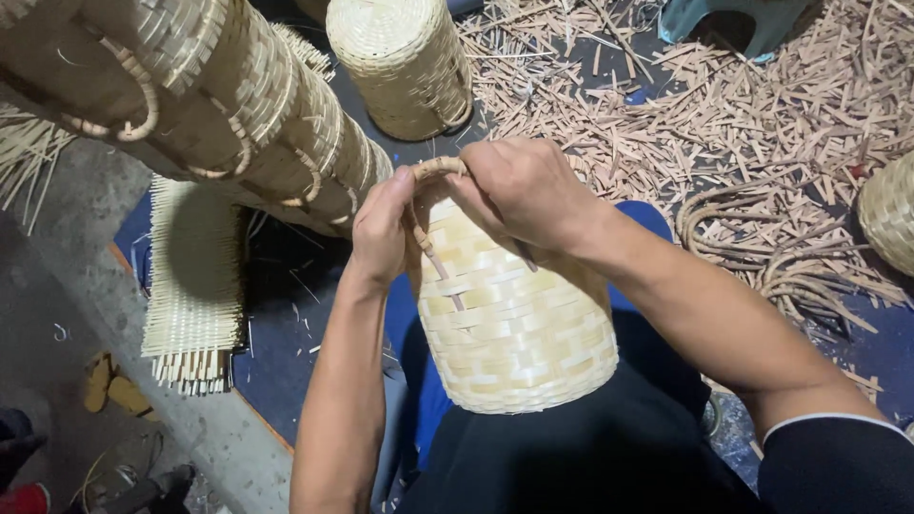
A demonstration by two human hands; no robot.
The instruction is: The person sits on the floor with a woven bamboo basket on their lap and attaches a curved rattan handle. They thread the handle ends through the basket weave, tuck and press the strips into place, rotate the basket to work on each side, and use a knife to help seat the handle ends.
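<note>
On the lap, both hands, left (381, 228) and right (524, 190), gripping a woven bamboo basket (514, 324) (cylindrical, pale).

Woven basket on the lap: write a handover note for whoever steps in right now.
Left hand: grips the woven basket at its top edge, fingers on the cane loop.
Right hand: closed over the basket's top, on the same loop.
Basket: lying on the lap, body fully woven.
Done: body woven; loop bent over the top.
Left: whether the loop is fixed cannot be seen under the hands.
Nearby: stacked baskets, cane strips.
</note>
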